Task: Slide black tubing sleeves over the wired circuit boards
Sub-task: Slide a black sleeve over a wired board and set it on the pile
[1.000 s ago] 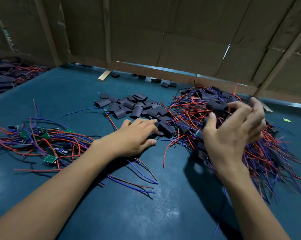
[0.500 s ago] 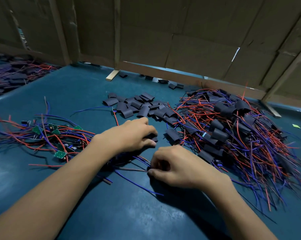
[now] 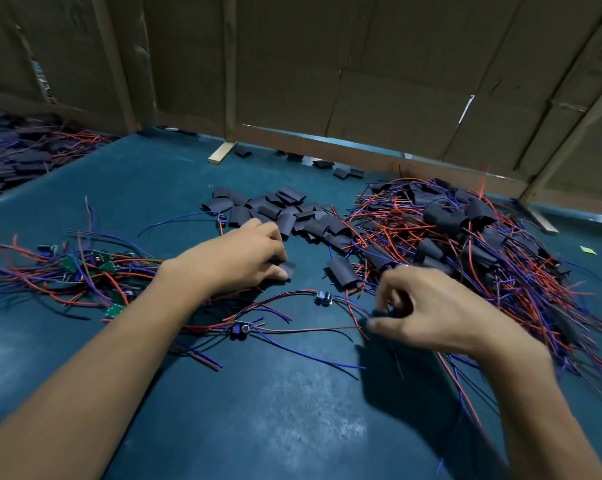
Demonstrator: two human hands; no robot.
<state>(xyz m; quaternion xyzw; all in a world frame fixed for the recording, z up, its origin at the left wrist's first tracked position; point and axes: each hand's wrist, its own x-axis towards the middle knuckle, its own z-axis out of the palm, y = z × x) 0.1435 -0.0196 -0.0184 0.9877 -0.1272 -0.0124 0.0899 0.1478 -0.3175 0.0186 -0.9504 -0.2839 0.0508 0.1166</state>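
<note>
My left hand (image 3: 237,258) rests knuckles-up on the blue table, its thumb and fingertips pinching a black sleeve (image 3: 288,268). My right hand (image 3: 431,306), blurred, pinches the red and blue wires that run from a small circuit board (image 3: 323,298) lying between the hands. A second wired board (image 3: 240,329) lies nearer me. Loose black sleeves (image 3: 278,213) are heaped beyond my left hand, and one sleeve (image 3: 342,271) lies alone.
A tangle of bare green boards with wires (image 3: 84,268) sits at the left. A big pile of sleeved boards and wires (image 3: 465,244) fills the right. Cardboard walls (image 3: 361,81) close the back. Another pile (image 3: 15,157) lies far left.
My right hand dropped from the right pile to the table, took hold of wires, then moved right with them. Two wired boards now lie exposed. My left hand stayed by the sleeves.
</note>
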